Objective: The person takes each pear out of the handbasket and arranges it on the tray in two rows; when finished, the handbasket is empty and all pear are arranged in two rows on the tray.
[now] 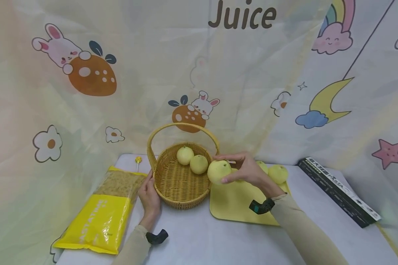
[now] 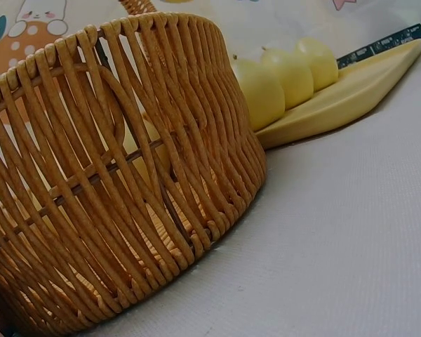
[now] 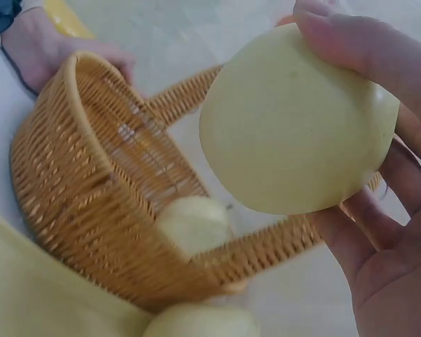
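My right hand grips a pale yellow pear beside the right rim of a wicker basket; the right wrist view shows the thumb and fingers around this pear. Two more pears lie inside the basket, one pear behind the other pear. Against the basket's left outer side rests my left hand, its fingers partly hidden. In the left wrist view the basket's woven wall fills much of the picture. Under my right hand lies a yellow tray with more pears.
Left of the basket lies a yellow bag of pasta, with a yellow lollipop behind it. A long black box lies at the right of the white table. The basket's tall handle arches above it. A printed cloth hangs behind.
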### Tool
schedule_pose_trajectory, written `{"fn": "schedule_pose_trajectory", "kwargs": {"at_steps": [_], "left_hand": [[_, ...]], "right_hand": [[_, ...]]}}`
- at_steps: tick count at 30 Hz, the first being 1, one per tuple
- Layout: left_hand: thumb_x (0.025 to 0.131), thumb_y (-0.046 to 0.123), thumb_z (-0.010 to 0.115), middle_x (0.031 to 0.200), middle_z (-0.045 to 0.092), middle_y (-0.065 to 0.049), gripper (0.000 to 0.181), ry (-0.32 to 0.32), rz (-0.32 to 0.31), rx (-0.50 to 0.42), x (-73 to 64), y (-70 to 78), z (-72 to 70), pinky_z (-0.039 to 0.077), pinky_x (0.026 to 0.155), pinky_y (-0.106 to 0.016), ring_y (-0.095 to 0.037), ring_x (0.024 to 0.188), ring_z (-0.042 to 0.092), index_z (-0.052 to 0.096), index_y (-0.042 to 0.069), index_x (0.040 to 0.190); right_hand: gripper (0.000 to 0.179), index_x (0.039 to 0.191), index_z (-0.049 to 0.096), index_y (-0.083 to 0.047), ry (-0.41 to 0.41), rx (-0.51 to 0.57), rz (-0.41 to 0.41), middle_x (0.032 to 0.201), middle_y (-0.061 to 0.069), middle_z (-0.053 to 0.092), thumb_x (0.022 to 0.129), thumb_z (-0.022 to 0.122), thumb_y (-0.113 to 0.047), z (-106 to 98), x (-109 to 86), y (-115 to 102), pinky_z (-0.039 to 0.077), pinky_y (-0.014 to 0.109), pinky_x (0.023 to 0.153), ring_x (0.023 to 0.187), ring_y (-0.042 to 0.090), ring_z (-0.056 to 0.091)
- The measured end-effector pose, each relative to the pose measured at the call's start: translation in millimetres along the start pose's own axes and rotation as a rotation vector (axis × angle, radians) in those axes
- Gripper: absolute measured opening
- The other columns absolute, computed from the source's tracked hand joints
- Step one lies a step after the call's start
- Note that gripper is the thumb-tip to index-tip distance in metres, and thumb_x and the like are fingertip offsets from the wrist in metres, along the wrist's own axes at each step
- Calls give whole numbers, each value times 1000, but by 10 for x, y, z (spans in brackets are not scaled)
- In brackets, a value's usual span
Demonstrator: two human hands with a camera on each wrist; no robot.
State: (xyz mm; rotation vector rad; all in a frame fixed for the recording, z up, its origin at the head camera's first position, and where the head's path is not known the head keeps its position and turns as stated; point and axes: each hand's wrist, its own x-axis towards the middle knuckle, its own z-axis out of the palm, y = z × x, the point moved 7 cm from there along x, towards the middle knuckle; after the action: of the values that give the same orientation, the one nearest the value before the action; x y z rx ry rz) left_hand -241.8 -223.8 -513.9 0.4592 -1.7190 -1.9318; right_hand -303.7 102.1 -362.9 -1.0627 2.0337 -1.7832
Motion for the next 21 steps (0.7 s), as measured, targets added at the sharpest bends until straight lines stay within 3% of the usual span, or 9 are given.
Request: {"fn": "schedule_pose_trajectory", "kwargs": {"at_steps": [7,15,21], "left_hand": [[112,20,39,163,51,-3,47,5,-1,-11,5,-1,2,46,114,-10,-22,151,47,52,14,157],[112,21,39,162,51,-1,47,-6,7,-4,-4,-6,1,45,113,-8,-21,151,47,52,16,157],[112,21,39,162,51,-1,46,-8,16,4,-2,10,4,45,114,-8,-20,152,47,53,17,156]], "right_hand": [[64,134,70,4,46,-3,39,137,6,74,74,91,5,-164,-187,163,54,26,114,141,19,57],[67,136,67,8,89,34,60,142,28,65,73,91,7,-243,-313,346,54,26,114,140,15,58],[68,135,66,11,122,54,78,141,21,68,72,91,9,-234,-371,498,55,25,112,143,15,57]]}}
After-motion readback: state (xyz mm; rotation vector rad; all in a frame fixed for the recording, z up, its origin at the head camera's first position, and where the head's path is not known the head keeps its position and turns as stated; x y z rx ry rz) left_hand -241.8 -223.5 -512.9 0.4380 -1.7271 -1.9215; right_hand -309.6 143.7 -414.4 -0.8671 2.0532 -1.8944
